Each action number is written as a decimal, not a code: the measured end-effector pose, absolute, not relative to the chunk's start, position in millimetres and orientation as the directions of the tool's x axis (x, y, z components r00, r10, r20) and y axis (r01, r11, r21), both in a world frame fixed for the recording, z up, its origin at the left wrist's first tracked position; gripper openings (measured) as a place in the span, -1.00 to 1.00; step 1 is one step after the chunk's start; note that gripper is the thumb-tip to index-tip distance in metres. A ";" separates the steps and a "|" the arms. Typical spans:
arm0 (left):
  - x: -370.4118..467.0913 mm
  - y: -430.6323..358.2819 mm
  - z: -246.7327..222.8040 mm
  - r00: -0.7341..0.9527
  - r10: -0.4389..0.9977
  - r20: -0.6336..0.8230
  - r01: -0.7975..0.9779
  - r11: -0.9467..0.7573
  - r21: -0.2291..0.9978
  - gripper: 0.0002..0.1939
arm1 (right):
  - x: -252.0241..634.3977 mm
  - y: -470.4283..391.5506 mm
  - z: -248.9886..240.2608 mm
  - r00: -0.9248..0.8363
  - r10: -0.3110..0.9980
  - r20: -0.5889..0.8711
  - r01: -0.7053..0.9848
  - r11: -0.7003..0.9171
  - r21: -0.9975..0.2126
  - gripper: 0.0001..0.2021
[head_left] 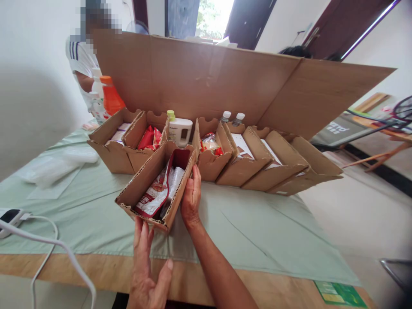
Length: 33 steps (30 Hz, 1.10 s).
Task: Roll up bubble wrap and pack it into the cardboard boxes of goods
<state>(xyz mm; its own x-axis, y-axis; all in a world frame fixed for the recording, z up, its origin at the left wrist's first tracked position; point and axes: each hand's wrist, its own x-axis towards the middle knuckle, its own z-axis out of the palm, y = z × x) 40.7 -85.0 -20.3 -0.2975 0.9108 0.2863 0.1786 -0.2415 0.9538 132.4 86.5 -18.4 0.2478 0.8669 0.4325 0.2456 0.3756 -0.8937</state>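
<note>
A cardboard box (141, 180) without a lid sits pulled forward from a row of similar boxes, its long side slanting toward me. Inside lie a red and white printed food pouch (154, 195) and a bubble-wrapped item (175, 182). My right hand (192, 197) lies along the box's right side, fingers stretched and pressed flat to the cardboard. At its near end, my left hand (146, 262) has its fingertips against the lower front edge, fingers extended and thumb spread apart. Neither hand is wrapped around anything.
More cardboard bins (247, 171) line the green cloth (238, 223) before a tall cardboard panel (193, 77). Behind stand an orange bottle (112, 96) and a white jug (180, 131). Plastic wrap (58, 167) and a white cable (69, 253) lie left. A person (77, 64) stands at back left.
</note>
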 end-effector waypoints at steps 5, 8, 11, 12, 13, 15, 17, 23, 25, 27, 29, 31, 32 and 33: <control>51.8 -81.5 -20.1 -0.256 0.923 0.287 0.185 -0.245 0.952 -0.21 | 142.5 91.3 -17.5 0.236 0.857 0.457 0.177 0.425 -0.888 -0.44; 62.9 -80.4 -20.7 -0.228 0.930 0.288 0.179 -0.251 0.951 -0.22 | 150.9 95.6 -24.4 0.220 0.859 0.463 0.127 0.445 -0.886 -0.45; 71.0 -72.4 -24.3 -0.170 0.946 0.275 0.211 -0.238 0.948 -0.20 | 157.9 101.1 -41.5 0.271 0.883 0.384 0.101 0.371 -0.923 -0.42; 72.7 -66.4 -25.7 -0.150 0.948 0.282 0.226 -0.245 0.943 -0.18 | 159.7 103.0 -48.3 0.302 0.890 0.342 0.099 0.328 -0.940 -0.41; 74.2 -58.3 -26.9 -0.135 0.946 0.296 0.238 -0.259 0.936 -0.17 | 161.3 104.9 -55.0 0.334 0.893 0.301 0.097 0.285 -0.954 -0.41; 76.9 -35.7 -27.3 -0.136 0.935 0.329 0.245 -0.290 0.925 -0.14 | 164.0 109.0 -66.4 0.390 0.889 0.239 0.088 0.223 -0.971 -0.43; 80.2 -6.1 -24.6 -0.156 0.927 0.340 0.212 -0.305 0.928 -0.12 | 166.5 113.0 -74.0 0.437 0.877 0.201 0.072 0.188 -0.979 -0.44; 89.7 80.2 -14.1 -0.133 0.966 0.222 0.136 -0.204 0.970 -0.06 | 171.3 119.5 -78.9 0.489 0.862 0.132 0.017 0.142 -0.990 -0.50; 88.7 88.1 -16.4 -0.139 0.974 0.176 0.148 -0.156 0.977 -0.08 | 172.2 119.3 -77.4 0.485 0.865 0.131 0.017 0.141 -0.990 -0.52; 81.9 78.5 -21.8 -0.137 0.979 0.152 0.155 -0.130 0.979 -0.14 | 172.9 118.3 -74.7 0.483 0.866 0.132 0.025 0.138 -0.990 -0.53; 67.3 54.2 -29.5 -0.117 0.982 0.147 0.211 -0.120 0.970 -0.23 | 172.6 115.8 -70.3 0.471 0.870 0.148 0.043 0.145 -0.988 -0.55; 45.3 22.3 -39.4 -0.090 0.985 0.147 0.326 -0.110 0.939 -0.34 | 169.7 110.5 -63.5 0.433 0.883 0.183 0.070 0.169 -0.983 -0.60; 32.8 5.8 -45.1 -0.089 0.984 0.152 0.392 -0.105 0.914 -0.40 | 166.6 106.9 -58.8 0.401 0.893 0.203 0.084 0.185 -0.979 -0.64; 20.3 -9.7 -51.4 -0.092 0.983 0.160 0.455 -0.102 0.885 -0.46 | 162.4 103.1 -52.9 0.364 0.905 0.222 0.095 0.201 -0.975 -0.68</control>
